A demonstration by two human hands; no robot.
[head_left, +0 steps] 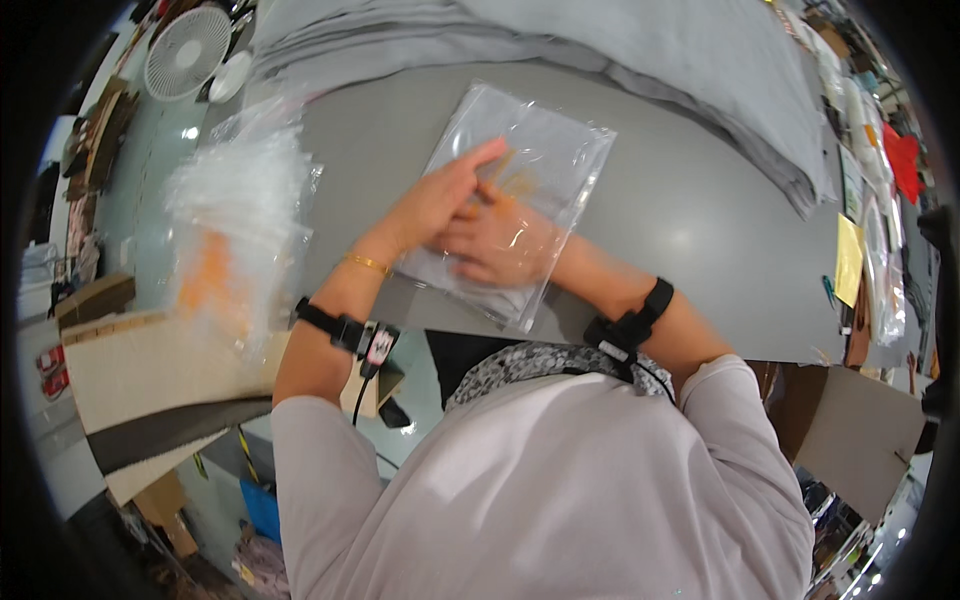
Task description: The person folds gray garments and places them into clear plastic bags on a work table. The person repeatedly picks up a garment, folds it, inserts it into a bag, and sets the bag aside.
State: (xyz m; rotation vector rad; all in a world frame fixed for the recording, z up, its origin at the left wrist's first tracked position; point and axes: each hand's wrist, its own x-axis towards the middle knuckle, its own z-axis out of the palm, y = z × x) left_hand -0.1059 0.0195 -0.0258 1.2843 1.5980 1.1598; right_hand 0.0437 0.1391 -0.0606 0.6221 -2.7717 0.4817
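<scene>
A clear plastic bag with folded grey cloth inside lies tilted on the grey table in front of me. My left hand lies along its left part, fingers stretched out toward the far right. Coming in from the right, my right hand rests on the bag's middle with its fingers spread, somewhat smeared by motion. The two hands meet at the fingers, and neither grips anything that shows. Orange print on the bag is partly hidden under them.
A pile of clear plastic bags with orange print hangs over the table's left edge. Grey cloth in layers covers the far side. A yellow sheet is at the right edge. Cardboard stands lower left, a white fan far left.
</scene>
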